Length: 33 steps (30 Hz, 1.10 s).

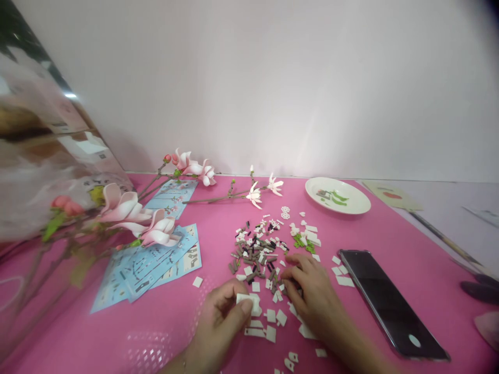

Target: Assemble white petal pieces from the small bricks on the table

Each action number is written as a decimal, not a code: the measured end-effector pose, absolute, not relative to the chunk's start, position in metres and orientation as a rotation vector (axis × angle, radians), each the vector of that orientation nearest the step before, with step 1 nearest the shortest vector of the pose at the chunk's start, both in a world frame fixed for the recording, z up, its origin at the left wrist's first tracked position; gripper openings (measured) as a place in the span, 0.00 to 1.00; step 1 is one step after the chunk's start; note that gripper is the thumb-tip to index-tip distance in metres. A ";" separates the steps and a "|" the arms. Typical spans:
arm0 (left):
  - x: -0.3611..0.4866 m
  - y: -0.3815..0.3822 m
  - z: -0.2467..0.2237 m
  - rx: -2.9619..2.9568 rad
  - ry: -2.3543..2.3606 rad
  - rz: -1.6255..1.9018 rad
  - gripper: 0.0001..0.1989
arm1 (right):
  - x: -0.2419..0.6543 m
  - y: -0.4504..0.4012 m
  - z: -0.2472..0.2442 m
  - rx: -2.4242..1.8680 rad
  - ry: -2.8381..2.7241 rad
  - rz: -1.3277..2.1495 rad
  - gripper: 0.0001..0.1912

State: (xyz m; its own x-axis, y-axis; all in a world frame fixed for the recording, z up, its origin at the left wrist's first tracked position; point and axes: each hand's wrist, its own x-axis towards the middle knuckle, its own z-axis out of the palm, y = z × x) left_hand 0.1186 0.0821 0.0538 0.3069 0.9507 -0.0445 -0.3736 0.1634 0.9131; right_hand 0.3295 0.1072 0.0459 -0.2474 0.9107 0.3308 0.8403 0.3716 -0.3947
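My left hand pinches a white flat plastic piece between thumb and forefinger, above the pink tabletop. My right hand reaches to the near right side of a heap of small brown, black and white building pieces. Its fingers are bent and apart, the tips at the heap; nothing shows between them. Loose white square plates lie between and below the two hands. White and green pieces form a small cluster beyond my right hand.
A black phone lies at the right, below a white plate with green pieces. Blue printed sheets lie at the left under pink flower branches. A white-flowered stem lies at the back, near the wall.
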 end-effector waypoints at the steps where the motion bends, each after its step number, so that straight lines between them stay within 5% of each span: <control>1: 0.119 0.082 0.054 0.960 0.750 1.086 0.16 | 0.329 0.107 0.046 -1.506 -2.131 0.188 0.08; 33: 0.116 0.083 0.055 1.002 0.771 1.052 0.16 | 0.328 0.104 0.054 -1.374 -2.181 0.184 0.11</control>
